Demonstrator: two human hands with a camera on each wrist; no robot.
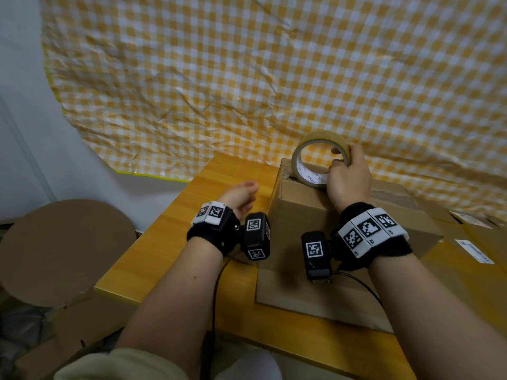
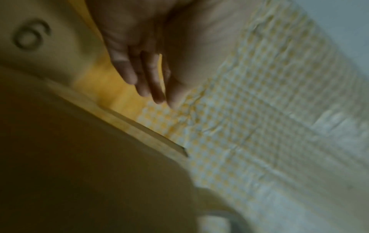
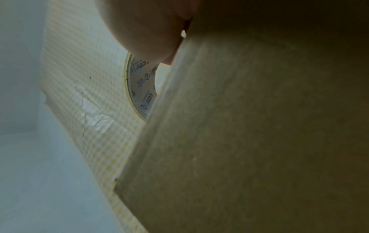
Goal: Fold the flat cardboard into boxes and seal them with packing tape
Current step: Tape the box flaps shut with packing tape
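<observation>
Right now the person's right hand (image 1: 347, 176) grips the roll of packing tape (image 1: 315, 157), thumb hooked through the core and fingers (image 1: 356, 152) curled over the outer rim, so the roll stands on edge on the top of the folded cardboard box (image 1: 315, 212). Held that way it could roll along the top seam and pay tape out as it goes; whether a strip is already stuck down I cannot tell from here. The right wrist view shows only the printed core of the roll peeking past a box wall.

The left hand (image 1: 241, 197) hangs just beside the box's left face, palm turned toward it, fingers (image 2: 139, 75) loosely straight and grasping nothing. I judge it is there to steady the box or press the flaps flat while the tape is drawn across.

The box sits on the yellow wooden desk (image 1: 192, 242), on top of a flat piece of cardboard (image 1: 315, 297) that sticks out toward the person. More flattened cardboard (image 1: 466, 250), some with shipping labels, lies to the right, likely the stock waiting to be folded. A checked yellow and white cloth (image 1: 274, 78) hangs behind the desk, and a round brown board (image 1: 63, 248) lies low on the left.

The flaps look closed, so sealing seems the step in hand.
</observation>
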